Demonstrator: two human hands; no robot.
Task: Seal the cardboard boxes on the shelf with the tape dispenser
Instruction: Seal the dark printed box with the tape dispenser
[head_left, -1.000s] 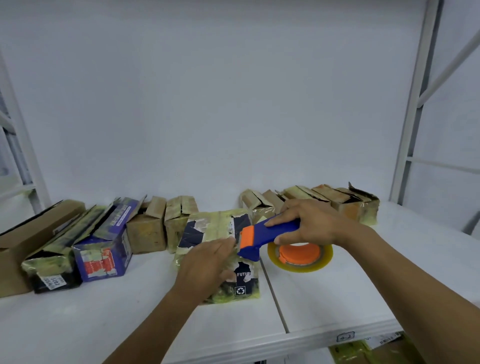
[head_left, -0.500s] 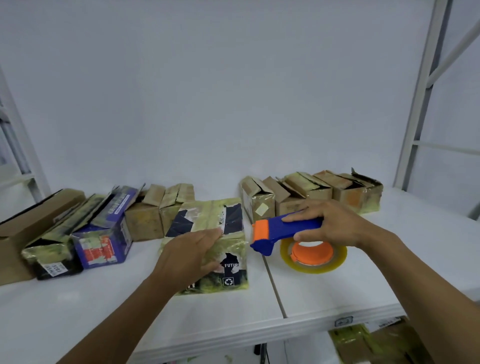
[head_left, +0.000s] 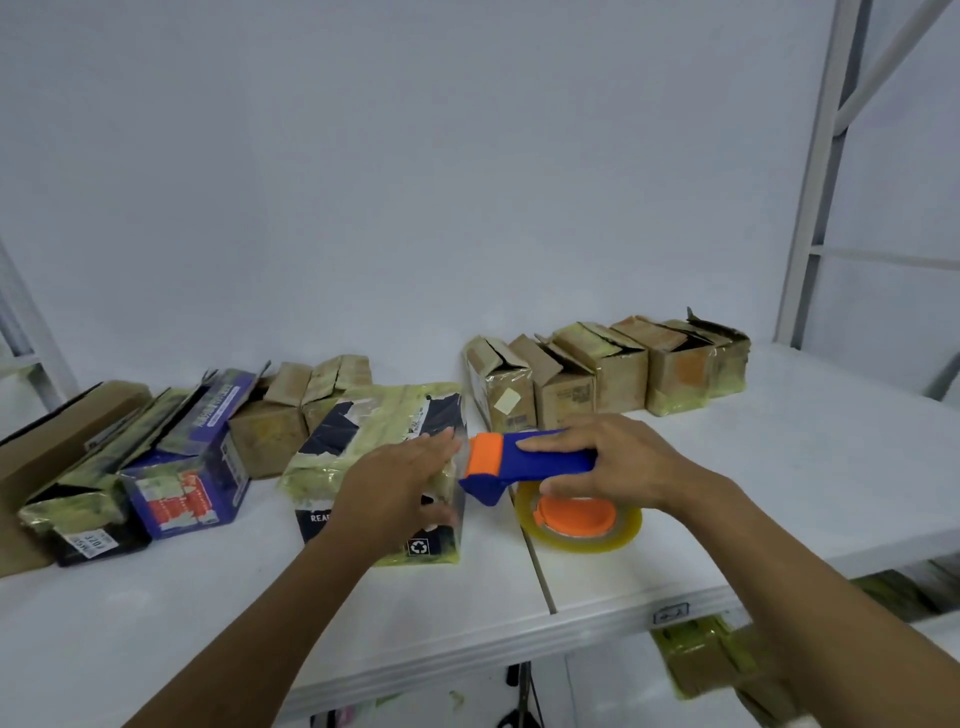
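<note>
Since half a second ago the left hand (head_left: 395, 493) has slid from the top of the taped box (head_left: 374, 426) toward its right edge, and the tape dispenser (head_left: 524, 462) has come a little closer to that edge. Now the left hand lies on the box's right end with its fingers (head_left: 436, 441) straight and close together, tips reaching toward the dispenser's orange collar; the thumb rests lower on the near right corner. The right hand (head_left: 613, 467) wraps the dispenser's blue handle, fingers curled round it from above and thumb beneath. The dispenser's head is just beside the box's right edge, and I cannot tell whether they touch. Its tape roll (head_left: 582, 540), clear tape on an orange hub, hangs below the handle at the white shelf (head_left: 779, 467), right of the box.

Along the far wall, a row of brown cardboard boxes (head_left: 613, 364) with open flaps stands to the right. Two more brown boxes (head_left: 291, 410) stand far left of the taped one, then a purple box (head_left: 182, 483) and a dark box (head_left: 83, 514) at the left.
</note>
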